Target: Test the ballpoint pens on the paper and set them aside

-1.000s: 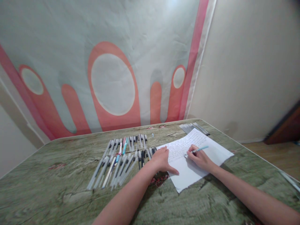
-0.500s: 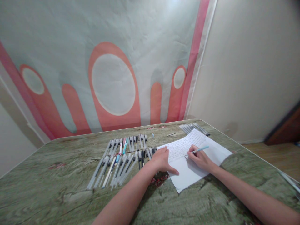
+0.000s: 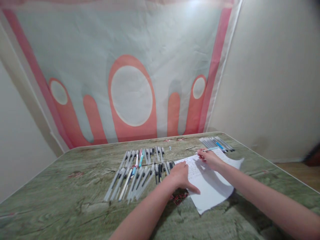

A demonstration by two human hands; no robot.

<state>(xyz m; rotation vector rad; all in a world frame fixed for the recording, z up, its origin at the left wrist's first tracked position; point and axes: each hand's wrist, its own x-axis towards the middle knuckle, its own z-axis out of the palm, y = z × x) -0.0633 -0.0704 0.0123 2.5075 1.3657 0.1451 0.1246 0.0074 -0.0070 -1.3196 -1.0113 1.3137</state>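
A white sheet of paper (image 3: 211, 191) lies on the table, its upper part covered in lines of handwriting. My left hand (image 3: 182, 176) rests flat on the sheet's left edge, thumb stretched apart from the fingers, holding nothing. Over the far part of the writing, my right hand (image 3: 210, 159) is closed around a slim pen (image 3: 211, 149) with a pale blue barrel. The pen's tip points left, near the sheet's top edge; whether it touches the paper I cannot tell.
Left of the paper, several capped pens (image 3: 136, 181) lie in two rows on the wood-patterned table (image 3: 82, 190). Beyond the sheet lie several thin pen refills (image 3: 210, 142), with a blue pen (image 3: 220, 145) among them. A patterned hanging (image 3: 160, 50) covers the wall behind.
My right hand has moved the pen away from me, from mid-sheet to near the paper's top edge. The sheet's right side now curls more. The camera view has shifted a little.
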